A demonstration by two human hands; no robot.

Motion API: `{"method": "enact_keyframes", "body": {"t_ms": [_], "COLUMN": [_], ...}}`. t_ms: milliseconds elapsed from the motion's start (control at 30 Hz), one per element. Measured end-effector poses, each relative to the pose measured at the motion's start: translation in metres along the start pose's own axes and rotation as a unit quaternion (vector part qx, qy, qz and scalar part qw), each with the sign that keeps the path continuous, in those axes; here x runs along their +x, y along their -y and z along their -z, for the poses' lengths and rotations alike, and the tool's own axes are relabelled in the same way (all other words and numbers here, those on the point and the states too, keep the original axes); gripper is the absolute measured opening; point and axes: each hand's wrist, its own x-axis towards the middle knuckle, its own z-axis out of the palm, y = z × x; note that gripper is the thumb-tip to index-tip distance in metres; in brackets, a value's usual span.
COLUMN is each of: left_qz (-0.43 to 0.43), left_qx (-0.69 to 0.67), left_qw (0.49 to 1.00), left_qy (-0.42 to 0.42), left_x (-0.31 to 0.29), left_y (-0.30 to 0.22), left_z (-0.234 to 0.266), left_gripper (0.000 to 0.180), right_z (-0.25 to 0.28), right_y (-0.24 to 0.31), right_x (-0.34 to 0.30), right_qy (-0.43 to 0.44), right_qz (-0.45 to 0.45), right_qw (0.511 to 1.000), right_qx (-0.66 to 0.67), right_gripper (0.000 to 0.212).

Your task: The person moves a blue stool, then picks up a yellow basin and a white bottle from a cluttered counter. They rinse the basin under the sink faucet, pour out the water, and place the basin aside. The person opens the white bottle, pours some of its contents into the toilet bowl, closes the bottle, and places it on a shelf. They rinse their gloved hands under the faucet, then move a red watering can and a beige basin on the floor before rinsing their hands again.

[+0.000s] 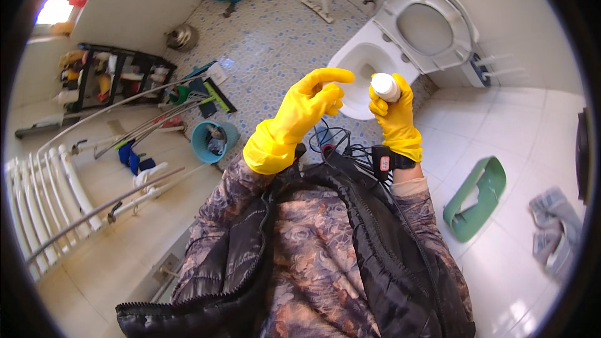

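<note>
Both of my hands wear yellow rubber gloves. My right hand [397,116] is wrapped round a small white bottle [385,87], its round white top tilted up toward me. It is held over the near right part of the white toilet bowl [343,62]. My left hand [300,106] hovers to the left of the bottle, apart from it, with the index finger reaching toward the bowl. Its other fingers are curled, a gap shows below the index finger, and nothing is visible in it. The toilet seat [463,37] and lid [426,28] are raised.
A blue waste bin [201,145] with rubbish stands left, near brooms and a green-edged squeegee [219,96]. Beyond are a black rack [119,75] and a white radiator [53,213]. A green basket [494,178] hangs on the right wall. Black cables [357,149] dangle between my arms.
</note>
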Motion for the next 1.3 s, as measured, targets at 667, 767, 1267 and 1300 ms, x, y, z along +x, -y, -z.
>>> {"method": "enact_keyframes", "body": {"t_ms": [667,767,1267,1300], "left_qz": [-0.27,-0.288,-0.293,-0.318], "left_qx": [0.401,0.351,0.365,0.36], "left_qw": [0.875,0.891,0.881,0.873], "left_qy": [-0.004,-0.003,-0.073,-0.087], "left_x": [0.034,0.033,0.032,0.033], "left_y": [-0.02,-0.017,-0.015,-0.014], "left_z": [-0.026,-0.025,-0.03,-0.031], "left_gripper": [0.041,0.042,0.034,0.032], "right_z": [-0.049,-0.054,-0.056,-0.056], "right_y": [-0.006,-0.005,-0.003,-0.003], "right_x": [-0.022,-0.023,-0.024,-0.024], "right_qy": [-0.11,-0.137,-0.151,-0.151], "right_qz": [0.182,0.203,0.331,0.331], "right_qw": [0.972,0.963,0.903,0.903], "right_qx": [-0.101,-0.117,-0.23,-0.228], "right_gripper": [0.042,0.044,0.035,0.034]}}
